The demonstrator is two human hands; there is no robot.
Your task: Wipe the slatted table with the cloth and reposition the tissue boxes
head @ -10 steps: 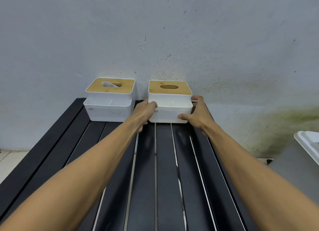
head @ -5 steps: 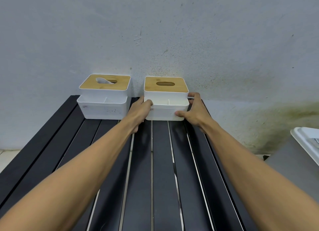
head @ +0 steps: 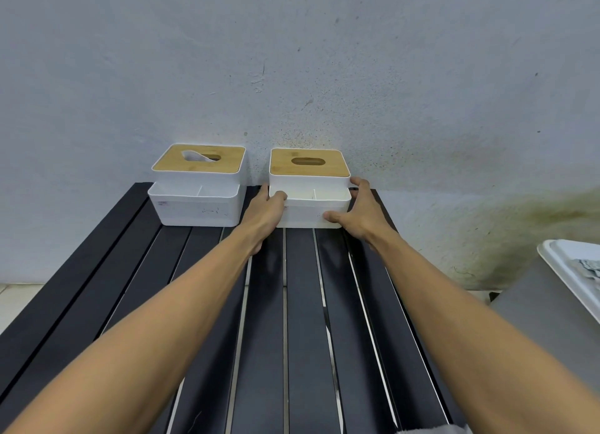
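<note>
I see two white, bamboo-lidded boxes upright and slightly apart at the black slatted table's (head: 302,303) far end, the left box (head: 194,208) with tissue (head: 194,156) poking from its slot, the right box (head: 308,182) beside it.

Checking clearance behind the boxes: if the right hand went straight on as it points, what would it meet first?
Probably the wall, just behind the right tissue box the right hand grips; depth unclear.

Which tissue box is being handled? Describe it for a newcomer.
At the far end of the black slatted table stand two white wood-lidded tissue boxes. It is the right box, gripped by the left hand and right hand; unlike the left box, its slot shows no tissue.
</note>
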